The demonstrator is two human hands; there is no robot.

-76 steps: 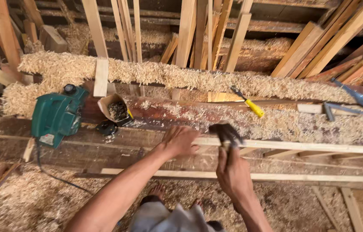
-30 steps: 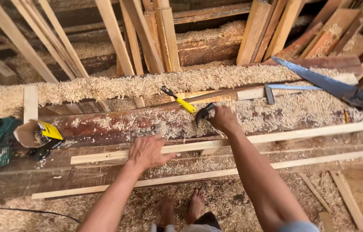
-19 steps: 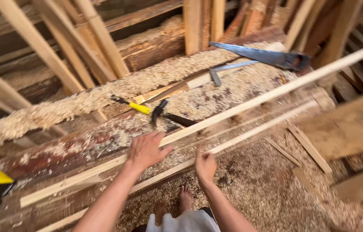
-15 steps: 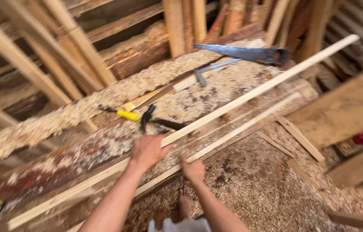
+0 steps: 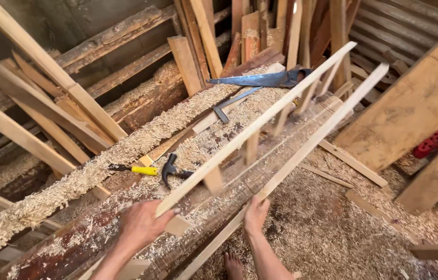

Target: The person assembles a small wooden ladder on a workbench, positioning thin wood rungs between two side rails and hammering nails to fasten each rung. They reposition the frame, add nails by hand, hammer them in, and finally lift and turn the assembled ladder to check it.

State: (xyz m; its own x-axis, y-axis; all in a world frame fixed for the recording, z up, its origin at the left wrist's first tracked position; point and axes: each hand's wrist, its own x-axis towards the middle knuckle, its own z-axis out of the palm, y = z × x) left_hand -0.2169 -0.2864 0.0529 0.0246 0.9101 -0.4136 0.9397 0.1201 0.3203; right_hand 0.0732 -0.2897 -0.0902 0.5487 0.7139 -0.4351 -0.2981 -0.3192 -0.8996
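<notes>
Far to your left, long pale planks (image 5: pixel 27 129) lean against the wall, and a ridge of wood shavings (image 5: pixel 99 166) runs along the back of the surface (image 5: pixel 89 238), a rough dark beam strewn with sawdust. On that surface, just past the shavings, lies a yellow-handled screwdriver (image 5: pixel 137 169), and right beside it a black claw hammer (image 5: pixel 169 170) with its head towards the screwdriver.

Your left hand (image 5: pixel 141 224) grips the near end of one long rail of a ladder-like wooden frame (image 5: pixel 260 129); the fingers (image 5: pixel 169 211) are wrapped shut around the rail, thumb underneath as far as can be seen. The frame is raised off the surface and slants away from you, up and to the right. It is two thin pale rails joined by short cross slats, which show blurred.

Your right hand (image 5: pixel 256 213) holds the second rail near its lower part, fingers closed on the strip from below. A bare foot (image 5: pixel 233 265) shows on the shaving-covered floor (image 5: pixel 333 233) between your arms.

Behind the frame, a metal try square (image 5: pixel 229 103) lies on the sawdust, and beyond it a handsaw (image 5: pixel 260 79) rests with its blade pointing left and its dark handle towards the right. More upright boards (image 5: pixel 260 31) stand at the back. On the right a broad plank (image 5: pixel 415 98) leans at an angle, with a red object (image 5: pixel 434 141) that cannot be made out tucked beneath its edge.
</notes>
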